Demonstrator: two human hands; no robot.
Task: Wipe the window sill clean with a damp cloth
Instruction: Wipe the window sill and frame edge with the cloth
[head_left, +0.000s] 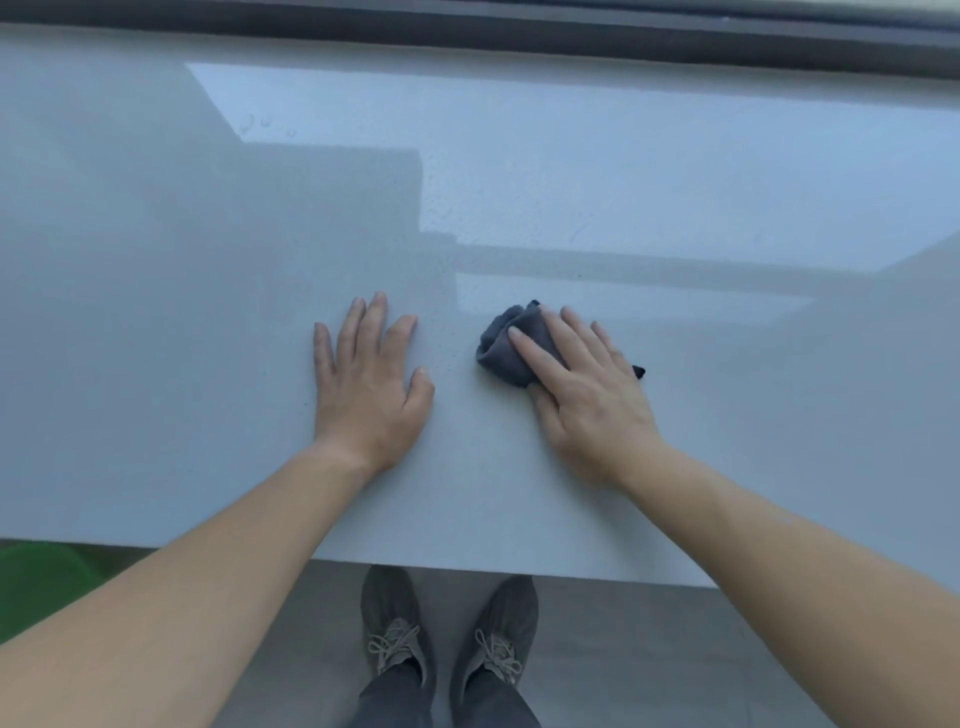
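Head view: I see right hand (587, 395) pressing flat, fingers straight, atop cloth (501, 343); left hand (369, 384) lies released just left of cloth; window sill (208, 260) runs sideways.

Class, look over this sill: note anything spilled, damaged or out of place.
Only a few water droplets on the far sill, beyond the left hand; nothing damaged or askew.

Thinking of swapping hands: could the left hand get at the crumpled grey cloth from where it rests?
Probably yes: only bare pale sill lies between left hand and grey cloth, though the right hand presses on it.
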